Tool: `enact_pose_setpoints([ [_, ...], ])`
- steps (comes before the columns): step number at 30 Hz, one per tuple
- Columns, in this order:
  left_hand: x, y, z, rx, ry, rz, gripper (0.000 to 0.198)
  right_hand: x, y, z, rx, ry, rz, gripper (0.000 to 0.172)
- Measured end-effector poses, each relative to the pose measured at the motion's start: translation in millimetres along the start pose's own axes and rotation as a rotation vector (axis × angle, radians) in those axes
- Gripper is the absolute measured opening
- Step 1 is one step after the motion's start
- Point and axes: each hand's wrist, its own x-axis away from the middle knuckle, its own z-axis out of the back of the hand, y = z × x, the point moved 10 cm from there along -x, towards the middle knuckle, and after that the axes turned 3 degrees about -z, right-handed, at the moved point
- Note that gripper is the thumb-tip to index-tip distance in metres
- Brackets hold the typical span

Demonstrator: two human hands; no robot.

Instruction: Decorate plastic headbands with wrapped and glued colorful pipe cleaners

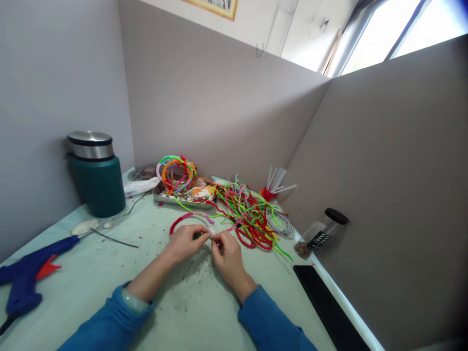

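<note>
From blue sleeves (274, 319) at six o'clock, pinching in a nearly closed left hand (185, 243) a red-pink fuzzy loop (184, 216), arching at its twelve o'clock; bunching the right hand (228, 252) at three o'clock, with hold unclear.

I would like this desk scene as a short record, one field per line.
Left hand: fingertips together at a small green piece; exact hold unclear
Right hand: fingertips close to the left hand's; hold too small to tell
Beyond hands: curved red-and-pink strip
Back: metal tray with colourful rings; tangled strips
Left side: blue glue gun, teal container
Right side: black-lidded jar
</note>
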Motion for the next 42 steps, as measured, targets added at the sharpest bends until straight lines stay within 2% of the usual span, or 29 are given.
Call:
enact_pose_setpoints([
  [6,-1,6,0.3,0.009,-0.017,-0.033,0.024,0,-1,-5,-0.005,-0.054,-0.005,0.004],
  [12,0,8,-2.7,0.027,-0.025,-0.059,0.025,-2,3,-5,-0.035,-0.042,-0.003,0.011],
  [18,1,4,-0.8,-0.019,0.005,-0.028,0.023,-1,4,-6,-0.037,-0.036,-0.010,0.011],
  [26,0,7,-1.8,-0.028,-0.023,-0.053,0.019,-3,15,-5,-0.088,-0.022,-0.081,0.012],
  [34,3,5,-10.6,-0.144,-0.103,-0.048,0.021,-2,25,-2,-0.123,0.029,-0.126,0.010],
  [42,8,14,-14.6,-0.281,-0.169,-0.082,0.021,-1,12,3,-0.022,0.035,-0.042,0.009],
])
